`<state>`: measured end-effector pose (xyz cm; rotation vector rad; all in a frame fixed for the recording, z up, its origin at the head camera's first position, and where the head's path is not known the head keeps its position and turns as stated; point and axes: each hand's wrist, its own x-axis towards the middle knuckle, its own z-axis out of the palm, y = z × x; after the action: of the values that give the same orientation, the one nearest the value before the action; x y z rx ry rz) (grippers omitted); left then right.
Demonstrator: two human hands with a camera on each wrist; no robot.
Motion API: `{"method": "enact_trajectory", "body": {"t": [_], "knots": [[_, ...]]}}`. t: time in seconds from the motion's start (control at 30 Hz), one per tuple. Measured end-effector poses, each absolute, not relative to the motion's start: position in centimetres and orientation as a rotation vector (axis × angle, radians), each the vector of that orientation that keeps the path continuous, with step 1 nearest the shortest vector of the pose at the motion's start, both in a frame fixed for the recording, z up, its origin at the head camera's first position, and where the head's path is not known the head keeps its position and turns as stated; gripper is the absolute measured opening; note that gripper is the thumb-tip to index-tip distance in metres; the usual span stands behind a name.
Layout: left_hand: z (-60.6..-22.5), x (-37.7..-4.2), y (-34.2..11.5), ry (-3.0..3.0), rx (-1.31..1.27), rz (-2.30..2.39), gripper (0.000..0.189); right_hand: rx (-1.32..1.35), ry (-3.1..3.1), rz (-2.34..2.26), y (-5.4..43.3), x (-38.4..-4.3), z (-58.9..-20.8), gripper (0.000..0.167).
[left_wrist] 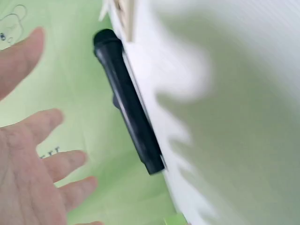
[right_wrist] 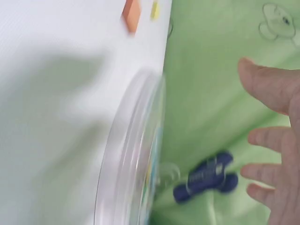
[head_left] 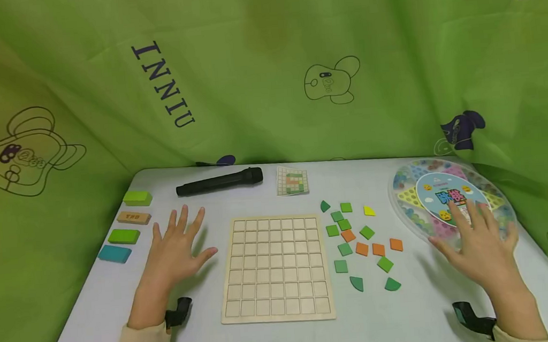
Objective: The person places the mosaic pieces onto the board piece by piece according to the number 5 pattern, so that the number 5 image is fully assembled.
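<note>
My left hand (head_left: 176, 254) hovers palm down with fingers spread, between the wooden grid board (head_left: 277, 270) and a column of blocks at the left. Its shadow falls on the table below, and nothing is in it. My right hand (head_left: 483, 248), fingers likewise spread, is held over the near edge of a round clear-rimmed game box (head_left: 405, 219) with a blue label. In the right wrist view that box (right_wrist: 126, 154) stands apart from the fingers. Between board and box lie loose flat tiles: green squares (head_left: 341, 266), orange squares (head_left: 378, 249), dark green quarter-rounds (head_left: 356, 283) and a yellow piece (head_left: 369, 211).
A black microphone (head_left: 219, 182) lies at the back beside a small pattern card (head_left: 291, 180). Along the left edge sit green blocks (head_left: 123, 236), a wooden block (head_left: 134, 218) and a teal block (head_left: 114, 254). Green printed cloth (head_left: 257, 86) hangs behind the white table (head_left: 387, 323).
</note>
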<state>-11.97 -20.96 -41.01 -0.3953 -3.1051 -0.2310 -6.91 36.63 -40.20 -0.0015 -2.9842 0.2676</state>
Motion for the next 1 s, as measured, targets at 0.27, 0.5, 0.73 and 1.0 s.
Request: {"method": "enact_trajectory", "body": {"t": [0.27,0.5,0.73,1.0], "knots": [[-41.3,-12.1,-18.6,-3.073,-0.654,-0.518,0.08,0.378,-2.906,0.618,31.4,-12.7,-40.8,0.071],[-43.4,-11.3,-17.9,-3.065,-0.958,-1.227,0.075,0.58,-2.929,0.894,25.9,-17.8,-42.0,0.056],[-45.4,-11.0,-18.6,-3.081,-1.017,-1.316,0.078,0.652,-3.066,1.187,22.0,-21.6,-43.3,0.042],[-45.9,-11.6,-18.9,-3.087,-1.083,-1.248,0.082,0.711,-3.173,1.229,21.6,-23.8,-44.3,0.034]]}}
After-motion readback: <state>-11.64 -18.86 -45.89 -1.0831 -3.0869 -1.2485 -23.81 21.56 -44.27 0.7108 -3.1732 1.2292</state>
